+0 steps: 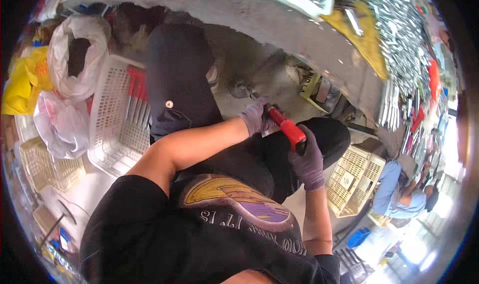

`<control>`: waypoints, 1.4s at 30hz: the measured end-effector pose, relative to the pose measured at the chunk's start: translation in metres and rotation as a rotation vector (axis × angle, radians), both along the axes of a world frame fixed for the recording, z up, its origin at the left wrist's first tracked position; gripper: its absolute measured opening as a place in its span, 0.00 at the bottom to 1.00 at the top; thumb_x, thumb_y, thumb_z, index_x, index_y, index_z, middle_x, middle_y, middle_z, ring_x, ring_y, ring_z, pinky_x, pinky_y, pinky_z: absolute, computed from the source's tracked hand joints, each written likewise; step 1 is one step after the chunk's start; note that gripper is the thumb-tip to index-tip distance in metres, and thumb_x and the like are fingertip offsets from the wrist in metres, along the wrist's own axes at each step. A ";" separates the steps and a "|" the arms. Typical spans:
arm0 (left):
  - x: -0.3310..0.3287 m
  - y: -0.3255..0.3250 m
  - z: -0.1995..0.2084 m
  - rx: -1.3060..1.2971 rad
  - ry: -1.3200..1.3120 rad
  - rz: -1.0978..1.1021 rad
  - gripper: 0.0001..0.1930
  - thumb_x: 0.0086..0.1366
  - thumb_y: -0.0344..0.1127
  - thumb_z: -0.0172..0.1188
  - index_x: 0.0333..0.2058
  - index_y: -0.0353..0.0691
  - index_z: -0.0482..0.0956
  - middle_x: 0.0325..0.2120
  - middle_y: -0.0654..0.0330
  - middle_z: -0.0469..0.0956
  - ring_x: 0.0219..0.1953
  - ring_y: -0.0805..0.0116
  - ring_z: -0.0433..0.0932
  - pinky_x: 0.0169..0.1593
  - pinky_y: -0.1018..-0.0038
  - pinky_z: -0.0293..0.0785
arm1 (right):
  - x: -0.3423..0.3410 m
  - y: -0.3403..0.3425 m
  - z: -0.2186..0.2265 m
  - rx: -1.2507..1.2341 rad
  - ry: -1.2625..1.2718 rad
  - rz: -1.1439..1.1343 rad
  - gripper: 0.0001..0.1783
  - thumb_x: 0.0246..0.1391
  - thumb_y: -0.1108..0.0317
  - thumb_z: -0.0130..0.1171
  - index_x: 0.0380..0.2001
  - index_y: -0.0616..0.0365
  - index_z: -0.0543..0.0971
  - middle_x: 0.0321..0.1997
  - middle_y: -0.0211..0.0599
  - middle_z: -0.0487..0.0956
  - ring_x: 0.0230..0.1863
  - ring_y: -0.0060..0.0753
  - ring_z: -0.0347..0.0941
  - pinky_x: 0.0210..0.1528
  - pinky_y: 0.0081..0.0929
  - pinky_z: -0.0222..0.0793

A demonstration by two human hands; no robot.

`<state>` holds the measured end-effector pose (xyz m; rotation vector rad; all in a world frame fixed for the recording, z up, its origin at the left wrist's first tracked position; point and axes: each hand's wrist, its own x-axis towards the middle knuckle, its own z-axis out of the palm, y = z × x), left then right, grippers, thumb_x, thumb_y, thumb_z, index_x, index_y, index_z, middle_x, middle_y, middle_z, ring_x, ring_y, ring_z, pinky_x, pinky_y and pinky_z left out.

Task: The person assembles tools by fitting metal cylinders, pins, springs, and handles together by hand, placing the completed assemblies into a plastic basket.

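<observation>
A hand tool with a red and black handle lies slantwise between my hands over my lap. What looks like its dark metal end points away from me, and its exact kind is hard to make out. My left hand, in a purple-grey glove, is closed round the far part of the tool. Closed over the handle's near end is my right hand, gloved the same way. To my left, a white plastic basket holds several similar red-handled tools with metal shafts.
Ahead runs a grey bench edge, with a heap of shiny metal parts and a yellow cloth at far right. A cream crate stands right of my knee. Plastic bags sit at left. Another person works far right.
</observation>
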<state>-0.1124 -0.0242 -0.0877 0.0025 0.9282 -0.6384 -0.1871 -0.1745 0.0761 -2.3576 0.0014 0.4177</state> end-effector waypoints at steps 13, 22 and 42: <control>0.021 -0.006 -0.040 0.055 0.149 -0.190 0.13 0.63 0.41 0.53 0.37 0.36 0.69 0.34 0.51 0.73 0.39 0.55 0.74 0.46 0.59 0.72 | 0.088 0.048 -0.043 -0.390 0.220 0.139 0.27 0.46 0.55 0.64 0.49 0.48 0.71 0.37 0.46 0.79 0.38 0.49 0.77 0.37 0.38 0.72; 0.023 -0.027 -0.103 -0.079 0.115 0.130 0.12 0.64 0.40 0.53 0.40 0.38 0.67 0.30 0.53 0.71 0.32 0.55 0.75 0.35 0.54 0.77 | 0.116 0.068 -0.051 -0.482 0.260 0.226 0.28 0.45 0.52 0.63 0.50 0.48 0.72 0.38 0.45 0.79 0.39 0.49 0.77 0.39 0.39 0.72; 0.038 0.024 -0.039 0.137 0.187 -0.100 0.14 0.64 0.43 0.55 0.37 0.38 0.70 0.26 0.56 0.72 0.28 0.57 0.75 0.35 0.58 0.78 | 0.098 0.100 -0.055 -0.454 0.246 0.128 0.30 0.48 0.56 0.64 0.54 0.50 0.67 0.45 0.45 0.78 0.44 0.47 0.77 0.43 0.37 0.72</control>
